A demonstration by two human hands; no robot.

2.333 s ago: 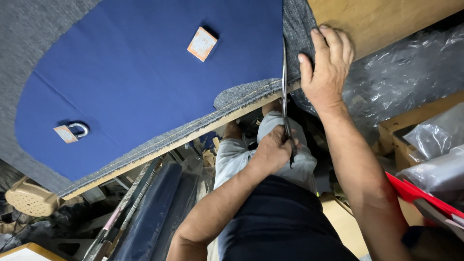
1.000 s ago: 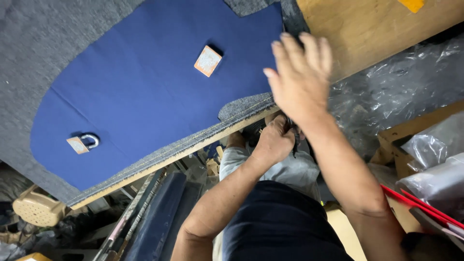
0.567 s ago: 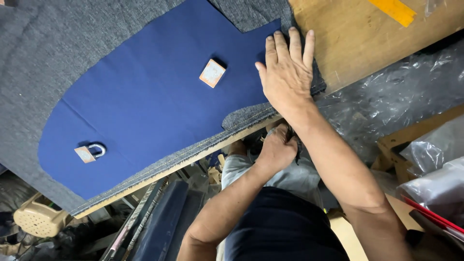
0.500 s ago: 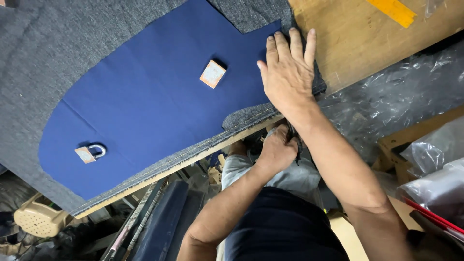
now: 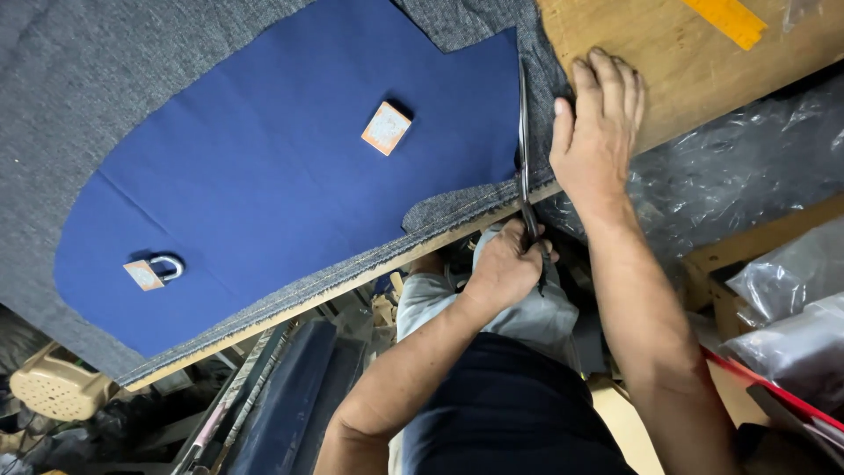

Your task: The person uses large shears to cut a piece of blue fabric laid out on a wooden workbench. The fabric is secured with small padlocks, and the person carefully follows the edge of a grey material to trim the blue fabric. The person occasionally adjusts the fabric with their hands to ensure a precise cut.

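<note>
A blue pattern piece (image 5: 264, 185) lies flat on grey denim cloth (image 5: 97, 79) spread over a wooden table (image 5: 694, 79). My left hand (image 5: 508, 264), just below the table's edge, grips the handles of long scissors (image 5: 524, 141). Their blades reach up onto the table along the blue piece's right edge. My right hand (image 5: 598, 123) rests flat, fingers spread, on the grey cloth and wood just right of the blades. A padlock (image 5: 156, 269) and a small square block (image 5: 385, 127) sit on the blue piece as weights.
A yellow ruler (image 5: 726, 19) lies on the wood at the top right. Clear plastic sheeting (image 5: 738, 176) and wrapped bundles (image 5: 791, 290) fill the right side. Below the table edge are my lap, a beige stool (image 5: 53, 387) and dark clutter.
My right hand has slid right, off the blue piece's edge onto the grey cloth and wood. The scissor blades have come up onto the table along that edge.
</note>
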